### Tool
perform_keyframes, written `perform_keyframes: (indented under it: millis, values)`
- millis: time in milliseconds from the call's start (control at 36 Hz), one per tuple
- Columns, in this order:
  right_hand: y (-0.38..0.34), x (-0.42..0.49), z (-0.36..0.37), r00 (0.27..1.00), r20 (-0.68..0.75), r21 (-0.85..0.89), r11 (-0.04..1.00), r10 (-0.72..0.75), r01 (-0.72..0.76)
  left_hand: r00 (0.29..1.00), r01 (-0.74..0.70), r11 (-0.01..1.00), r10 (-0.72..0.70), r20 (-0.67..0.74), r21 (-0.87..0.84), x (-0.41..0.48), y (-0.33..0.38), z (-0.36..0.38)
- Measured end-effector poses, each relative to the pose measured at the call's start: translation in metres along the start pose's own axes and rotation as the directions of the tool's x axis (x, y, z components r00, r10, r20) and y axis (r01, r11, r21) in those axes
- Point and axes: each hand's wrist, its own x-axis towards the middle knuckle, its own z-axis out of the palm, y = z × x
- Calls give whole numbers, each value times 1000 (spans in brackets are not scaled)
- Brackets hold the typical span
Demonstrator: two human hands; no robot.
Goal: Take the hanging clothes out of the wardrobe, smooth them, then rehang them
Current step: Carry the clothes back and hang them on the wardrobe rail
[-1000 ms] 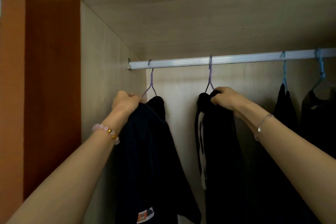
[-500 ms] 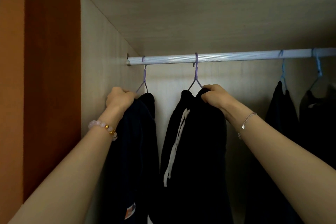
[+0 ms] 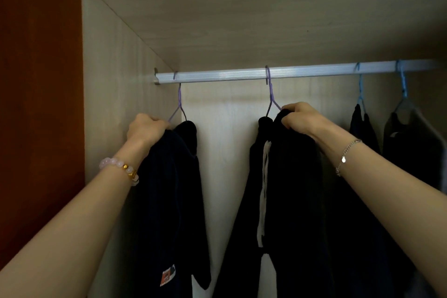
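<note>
Two dark garments are hanging from a pale metal rail (image 3: pixel 290 74) inside the wardrobe, each on a thin purple wire hanger. The left garment (image 3: pixel 169 201) is hanging close to the wardrobe's side wall (image 3: pixel 108 80), draping in one long fold and showing a small orange and white patch (image 3: pixel 167 278) near its lower edge. The middle garment (image 3: pixel 295 201) is hanging further right along the rail, with a white cord (image 3: pixel 263 189) running down its front.

The left hand (image 3: pixel 147 128) is gripping the top of the left garment, fingers curled over the cloth just beside the neck of the left hanger (image 3: pixel 179 104); the fingertips are hiding behind the knuckles. The right hand (image 3: pixel 302 117) is gripping the top of the middle garment, fingers curled down onto cloth bunched over the right arm of the middle hanger (image 3: pixel 271 97). Both hooks are sitting on the rail, and both garments are hanging below the hands.

Further right, two more dark garments (image 3: pixel 362 128) (image 3: pixel 411 143) are hanging on blue hangers. A pink bead bracelet (image 3: pixel 118 164) is circling the left wrist, and a silver chain (image 3: pixel 347 155) the right.
</note>
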Motion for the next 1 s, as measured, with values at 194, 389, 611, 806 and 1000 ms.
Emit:
perform_keyframes:
  millis: [194, 389, 611, 806, 1000]
  values:
    - [6, -2, -2, 999, 46, 132, 991, -15, 9, 998, -52, 997, 54, 33, -59, -7, -2, 8]
    - [21, -10, -16, 993, 117, 313, 949, 9, -46, 972, -184, 939, 219, -90, 292, -29, 12, 17]
    - [51, -44, -51, 999, -4, 276, 960, -39, 39, 792, -518, 761, 599, -116, 391, -79, 45, 50]
    - [82, -66, -127, 878, -455, 208, 942, -147, 265, 689, -715, 686, 724, 27, -133, -153, 105, 107]
    - [128, -62, -179, 882, -470, 68, 995, -34, 75, 644, -656, 683, 728, 233, -322, -219, 171, 175]
